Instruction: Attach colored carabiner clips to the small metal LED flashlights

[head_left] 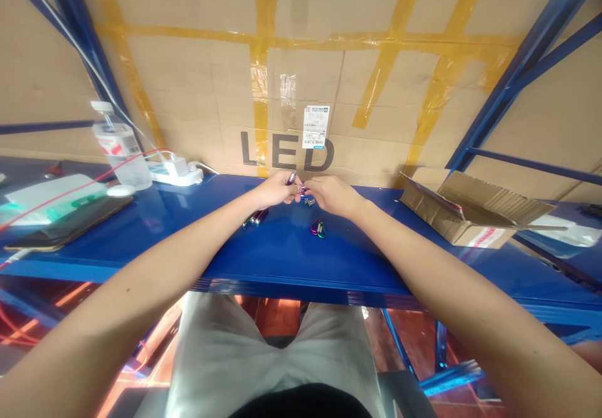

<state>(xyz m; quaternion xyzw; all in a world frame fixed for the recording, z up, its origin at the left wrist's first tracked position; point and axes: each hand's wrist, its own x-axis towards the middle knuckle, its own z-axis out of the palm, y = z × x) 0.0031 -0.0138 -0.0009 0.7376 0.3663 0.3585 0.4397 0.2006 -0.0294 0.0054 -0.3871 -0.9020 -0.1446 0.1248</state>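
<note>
My left hand [278, 190] is closed around a small, shiny purple metal cylinder [292, 178], whose end sticks up past the fingers. Right beside it, my right hand [330, 193] pinches at a small purplish piece between the two hands, too small to name and partly covered by the fingertips. Just under the fingertips lie small shiny metal pieces [309, 202]. Nearer to me, a few coloured carabiners [320, 230], green and pinkish, rest on the blue tabletop [282, 258]. More small metal cylinders [256, 217] lie below my left wrist, partly hidden by it.
An open cardboard box [463, 211] stands at the right. To the left are a clear bottle [123, 148], a power strip [176, 172], a dark flat device [70, 225] and a plastic packet [51, 200]. A large taped carton [211, 92] walls off the back.
</note>
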